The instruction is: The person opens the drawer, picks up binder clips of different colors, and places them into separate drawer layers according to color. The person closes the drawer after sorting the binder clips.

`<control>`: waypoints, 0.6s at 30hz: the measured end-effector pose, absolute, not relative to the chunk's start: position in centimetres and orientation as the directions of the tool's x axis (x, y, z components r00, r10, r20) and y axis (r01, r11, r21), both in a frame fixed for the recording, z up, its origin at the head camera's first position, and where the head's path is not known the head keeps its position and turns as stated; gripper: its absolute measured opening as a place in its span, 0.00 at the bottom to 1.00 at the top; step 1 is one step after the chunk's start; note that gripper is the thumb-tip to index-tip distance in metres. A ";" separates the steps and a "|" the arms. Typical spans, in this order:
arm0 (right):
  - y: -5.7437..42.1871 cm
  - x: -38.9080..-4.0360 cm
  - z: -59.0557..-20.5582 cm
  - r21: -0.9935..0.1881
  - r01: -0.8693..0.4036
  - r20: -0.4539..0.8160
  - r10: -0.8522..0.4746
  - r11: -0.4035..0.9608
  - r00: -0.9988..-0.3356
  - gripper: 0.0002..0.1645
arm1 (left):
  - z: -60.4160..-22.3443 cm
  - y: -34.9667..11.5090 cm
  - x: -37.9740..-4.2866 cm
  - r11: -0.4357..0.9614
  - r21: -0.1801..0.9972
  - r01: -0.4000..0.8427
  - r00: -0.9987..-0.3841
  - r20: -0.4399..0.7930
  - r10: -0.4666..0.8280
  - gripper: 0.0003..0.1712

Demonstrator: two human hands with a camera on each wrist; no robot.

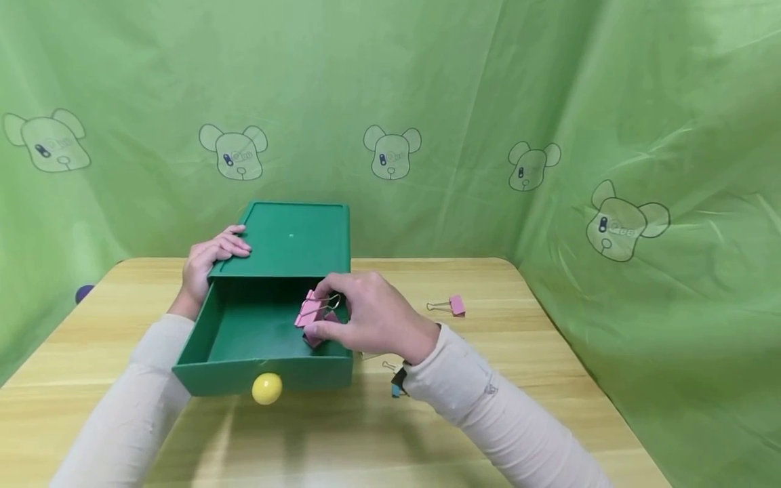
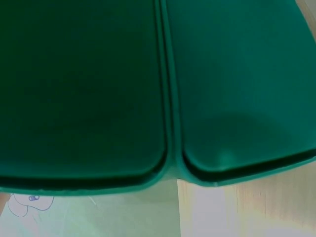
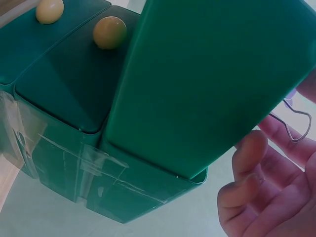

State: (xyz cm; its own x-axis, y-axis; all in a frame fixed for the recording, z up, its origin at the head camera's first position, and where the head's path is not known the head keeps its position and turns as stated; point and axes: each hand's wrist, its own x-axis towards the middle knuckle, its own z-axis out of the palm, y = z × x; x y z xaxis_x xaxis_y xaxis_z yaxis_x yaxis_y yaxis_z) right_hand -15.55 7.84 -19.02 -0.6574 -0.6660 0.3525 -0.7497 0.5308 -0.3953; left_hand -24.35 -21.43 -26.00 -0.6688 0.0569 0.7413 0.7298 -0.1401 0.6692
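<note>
A green drawer cabinet (image 1: 299, 237) stands on the table, its top drawer (image 1: 219, 376) pulled out by a yellow knob's (image 1: 267, 388) side. My left hand (image 1: 210, 268) rests against the cabinet's left side, fingers laid over the top edge; its thumb is hidden. Over the right part of the drawer, my right hand (image 1: 372, 315) pinches a pink binder clip (image 1: 309, 310) with wire handles. More pink shows just below it, partly hidden by the fingers. In the right wrist view, a wire handle (image 3: 296, 138) shows beside the fingers (image 3: 249, 153) past the drawer's edge.
Another pink binder clip (image 1: 457, 306) lies to the right on the wooden table (image 1: 488, 386). Black and blue binder clips (image 1: 396, 388) lie near the right sleeve, partly covered. Lower drawers with knobs (image 3: 109, 32) are closed in the right wrist view. Green curtains (image 1: 451, 81) enclose the table.
</note>
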 end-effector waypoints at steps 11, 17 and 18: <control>8.4 -15.7 -18.9 -0.376 -0.748 0.362 -0.657 0.546 -0.662 0.23 | -25.8 -21.3 -24.3 -0.135 0.681 0.720 -0.681 0.731 0.051 0.32; 8.9 -16.0 -18.9 -0.392 -0.741 0.388 -0.633 0.545 -0.670 0.20 | -25.9 -21.4 -24.3 -0.128 0.674 0.728 -0.673 0.738 0.055 0.32; 9.0 -16.0 -18.9 -0.393 -0.742 0.394 -0.630 0.543 -0.669 0.20 | -25.9 -21.4 -24.3 -0.127 0.671 0.731 -0.670 0.741 0.056 0.32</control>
